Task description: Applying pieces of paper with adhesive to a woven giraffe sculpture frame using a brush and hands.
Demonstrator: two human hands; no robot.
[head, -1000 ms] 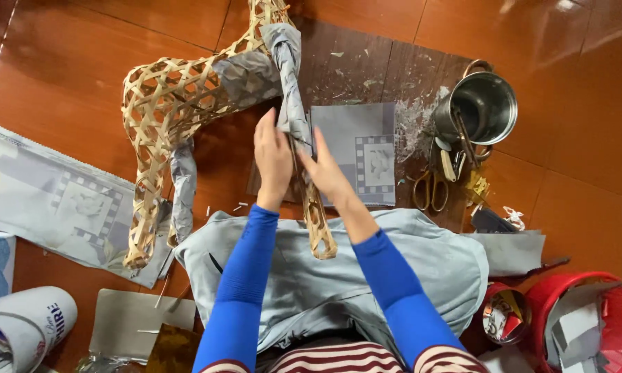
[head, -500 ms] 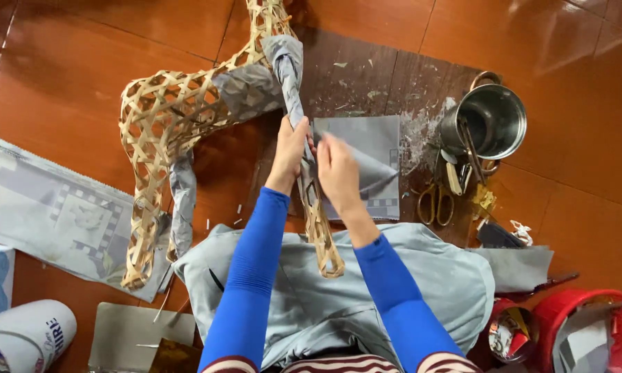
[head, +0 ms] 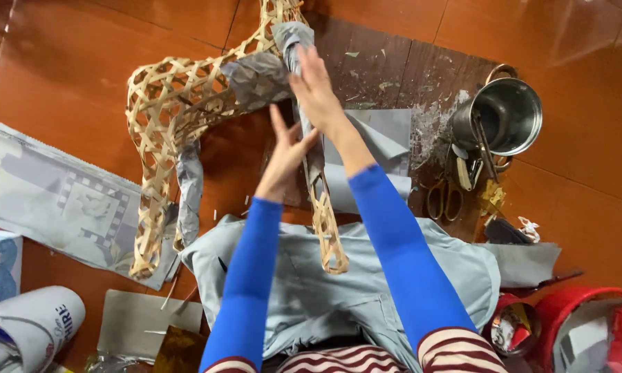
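Bamboo strips, pale and woven in an open hexagon lattice, make up the animal-shaped frame (head: 186, 117) lying on the glossy red-brown tiled floor (head: 62, 62) in front of me; one of its legs runs down between my forearms onto the pale grey-blue cloth (head: 304, 290) over my lap. Only this head view shows it. I judge the covering barely begun: damp-looking grey paper (head: 259, 77) wraps the shoulder and the upper part of the leg I am working, another grey strip hangs on a far leg, and the body and the lower legs are bare lattice. My right hand (head: 316, 90) lies flat with fingers stretched, pressing the wrinkled paper down the leg. My left hand (head: 287, 162) is spread open against the leg lower down, pinching nothing. To my right stand a shiny steel pot (head: 508, 114) with tools, yellow-handled scissors (head: 446, 199) and a flat grey paper sheet (head: 387, 131) on a dark, glue-spattered board (head: 394, 62).
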